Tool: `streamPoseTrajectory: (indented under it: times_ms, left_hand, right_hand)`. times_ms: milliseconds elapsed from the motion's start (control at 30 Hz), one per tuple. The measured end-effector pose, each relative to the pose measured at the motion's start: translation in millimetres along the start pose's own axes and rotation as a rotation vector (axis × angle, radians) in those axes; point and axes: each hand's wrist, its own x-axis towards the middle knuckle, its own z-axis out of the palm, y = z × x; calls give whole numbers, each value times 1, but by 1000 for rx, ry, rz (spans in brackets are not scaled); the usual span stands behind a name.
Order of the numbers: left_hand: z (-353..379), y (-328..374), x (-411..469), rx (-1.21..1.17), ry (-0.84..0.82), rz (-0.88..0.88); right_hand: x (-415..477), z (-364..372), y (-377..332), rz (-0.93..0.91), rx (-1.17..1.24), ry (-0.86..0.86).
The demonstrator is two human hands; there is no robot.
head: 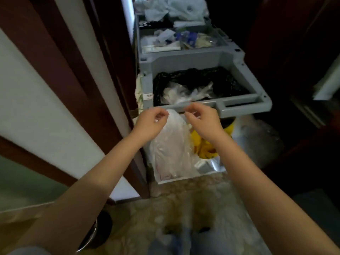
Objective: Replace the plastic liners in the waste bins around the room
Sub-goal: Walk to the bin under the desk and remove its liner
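The left hand point(150, 124) and the right hand point(200, 120) reach forward side by side on bare forearms. Their fingers are curled, each pinching the top of a thin translucent white plastic bag point(171, 150) that hangs between them. Just behind it stands a grey plastic housekeeping cart point(244, 105), its near compartment lined with a black plastic liner point(224, 81) holding crumpled clear plastic point(184, 91). A yellow container point(204, 150) sits low behind the bag. A dark round waste bin with a metal rim point(99, 230) stands on the patterned carpet point(184, 199) at lower left. The held bag is crinkled, with faint red marks near its lower end.
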Motion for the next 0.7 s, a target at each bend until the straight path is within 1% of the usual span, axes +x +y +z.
streamPoseTrajectory:
  times_ms: [100, 200, 367, 533, 700]
  left_hand:
    - [37, 35, -8, 4, -101, 127]
    - [82, 76, -21, -6, -231, 231]
    - [168, 163, -73, 13, -430, 439]
    - [256, 251, -184, -20, -719, 618]
    - [324, 324, -331, 10, -1015, 816]
  right_hand:
    - [-47, -38, 17, 103, -56, 102]
    - [-101, -83, 38, 218, -49, 237]
    - [-228, -162, 71, 434, -105, 457]
    - [-399, -229, 86, 673, -108, 642]
    - [-572, -260, 83, 893, -145, 843]
